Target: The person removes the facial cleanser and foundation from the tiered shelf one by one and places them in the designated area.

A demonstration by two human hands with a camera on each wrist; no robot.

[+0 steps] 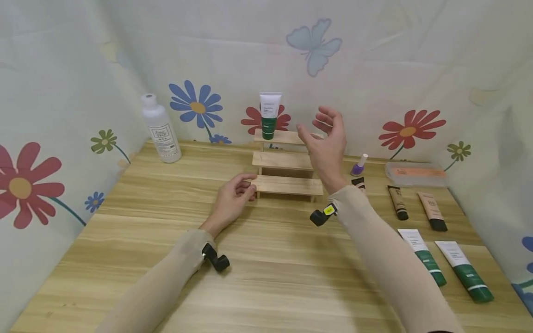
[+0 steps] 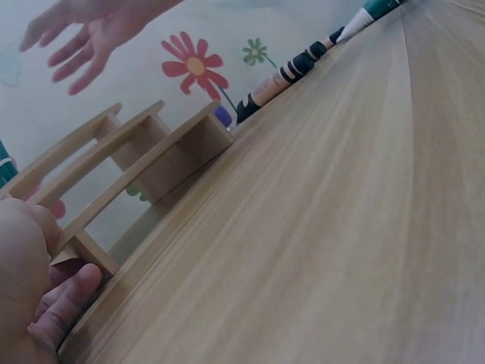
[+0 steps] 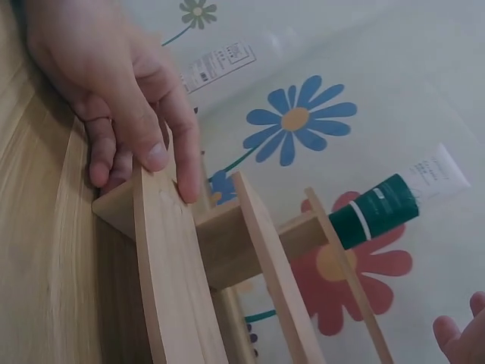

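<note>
A three-step wooden display stand [image 1: 287, 185] is on the table. My left hand [image 1: 232, 200] grips the left end of its lowest step; in the right wrist view the thumb and forefinger [image 3: 186, 148] lie on that step. On the left part of the top step, a white and green squeeze tube [image 1: 269, 115] stands upright on its cap. My right hand [image 1: 329, 150] is raised by the right end of the top step, fingers spread and slightly bent, holding nothing. It is apart from the tube.
Two more green and white tubes [image 1: 464, 270] lie at the right, with smaller cosmetic tubes [image 1: 433, 211] behind them. A purple nail polish bottle [image 1: 359, 165] and a clear plastic case [image 1: 416, 174] are farther back. At the back left stands a white bottle [image 1: 161, 132].
</note>
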